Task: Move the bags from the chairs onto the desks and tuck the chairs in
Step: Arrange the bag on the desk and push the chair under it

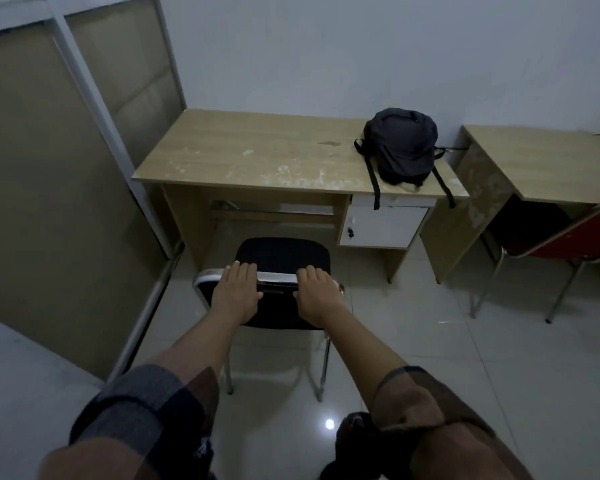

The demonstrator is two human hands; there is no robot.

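A black chair (283,252) with a chrome frame stands in front of a wooden desk (243,157), its seat empty and just short of the desk's front edge. My left hand (238,289) and my right hand (317,292) both grip the top of the chair's backrest, fingers curled over the chrome bar. A dark grey backpack (400,145) sits on the right end of the desk, its straps hanging over the front edge.
A second wooden desk (548,161) stands to the right with a red chair (568,237) partly under it. White drawers (383,220) hang beneath the first desk's right side. A partition wall (49,188) runs along the left. The floor is glossy tile.
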